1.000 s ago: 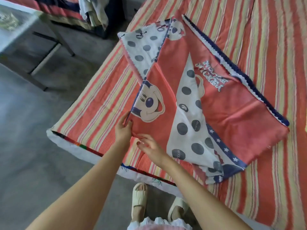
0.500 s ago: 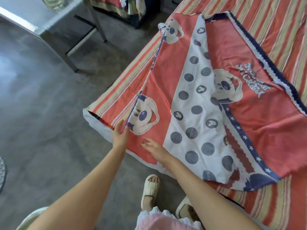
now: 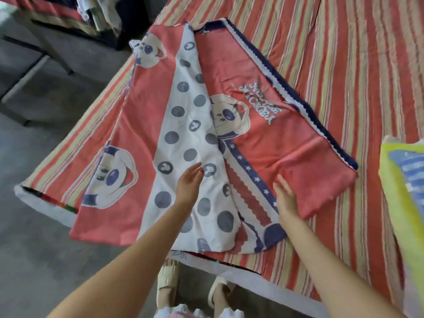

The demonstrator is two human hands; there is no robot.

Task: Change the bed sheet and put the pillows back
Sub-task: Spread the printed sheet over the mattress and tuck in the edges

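Observation:
A folded red sheet with cartoon mice and a white dotted panel lies partly spread on the bed's near corner, over a red and yellow striped cover. Its lower edge hangs past the mattress edge. My left hand lies with straight fingers on the white dotted panel. My right hand rests flat on the red part, next to the blue starred band. Neither hand grips the cloth.
A yellow and blue pillow sits at the right edge of the bed. A metal table frame stands on the grey floor at the left. Another bed with piled cloth is at the back left. My sandalled feet touch the bed's edge.
The sheet has been unfolded wider across the corner. Both hands let go of its near-left edge and moved right onto its middle. The view has swung right, bringing the pillow in.

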